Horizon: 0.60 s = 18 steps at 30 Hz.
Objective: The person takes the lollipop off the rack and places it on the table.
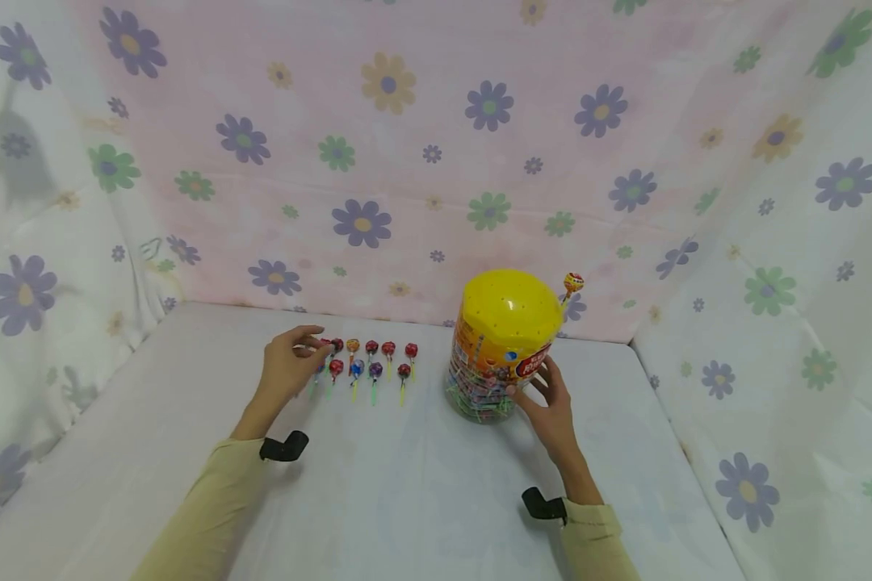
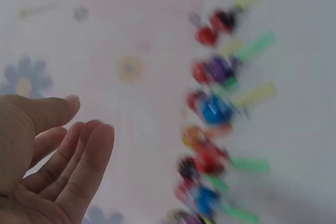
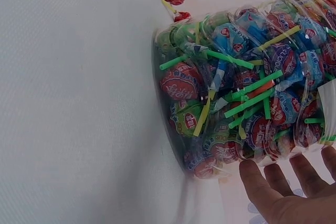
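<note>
My left hand (image 1: 291,363) hovers at the left end of two rows of wrapped lollipops, its fingers loosely bent. In the left wrist view, nothing lies between the thumb and fingers of that hand (image 2: 68,156). A blue lollipop (image 2: 214,109) and a purple lollipop (image 1: 375,369) are in the row with sticks pointing toward me. My right hand (image 1: 552,407) rests against the right side of a big clear jar (image 1: 480,395) under a yellow lid (image 1: 509,303). Its fingertips are right at the jar wall, fingers extended. Many lollipops (image 3: 181,81) fill the jar.
One lollipop (image 1: 573,282) stands up at the lid's right edge. A white cloth covers the table (image 1: 421,500). Flowered cloth walls (image 1: 436,177) enclose it at the back and both sides. Each wrist wears a black mount (image 1: 285,446).
</note>
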Each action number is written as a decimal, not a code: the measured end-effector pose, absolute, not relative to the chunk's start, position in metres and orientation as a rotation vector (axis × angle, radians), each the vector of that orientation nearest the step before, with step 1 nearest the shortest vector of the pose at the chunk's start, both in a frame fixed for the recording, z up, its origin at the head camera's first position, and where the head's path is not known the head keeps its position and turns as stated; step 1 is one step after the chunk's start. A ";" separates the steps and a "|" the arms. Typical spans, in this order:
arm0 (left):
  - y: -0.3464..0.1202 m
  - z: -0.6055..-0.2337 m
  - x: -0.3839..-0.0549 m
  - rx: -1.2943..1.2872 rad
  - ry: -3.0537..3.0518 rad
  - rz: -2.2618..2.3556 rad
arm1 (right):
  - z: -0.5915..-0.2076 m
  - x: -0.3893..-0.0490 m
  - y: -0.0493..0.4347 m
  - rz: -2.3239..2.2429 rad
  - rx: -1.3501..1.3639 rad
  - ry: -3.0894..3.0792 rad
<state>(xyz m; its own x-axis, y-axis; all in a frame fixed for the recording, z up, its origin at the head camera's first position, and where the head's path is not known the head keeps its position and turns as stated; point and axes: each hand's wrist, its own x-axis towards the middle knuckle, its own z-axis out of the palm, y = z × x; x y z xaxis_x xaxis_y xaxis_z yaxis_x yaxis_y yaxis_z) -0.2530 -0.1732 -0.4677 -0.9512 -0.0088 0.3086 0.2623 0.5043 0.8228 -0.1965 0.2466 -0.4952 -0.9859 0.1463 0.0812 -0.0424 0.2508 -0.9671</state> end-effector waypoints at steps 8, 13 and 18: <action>-0.094 -0.411 -0.231 -0.610 -2.259 -1.760 | -0.495 -0.195 0.246 1.829 -0.099 -2.375; -0.038 -0.380 -0.226 -0.837 -2.149 -1.844 | -0.488 -0.193 0.246 1.849 -0.089 -2.365; 0.008 -0.352 -0.229 -0.972 -2.117 -1.837 | -0.493 -0.195 0.247 1.843 -0.102 -2.365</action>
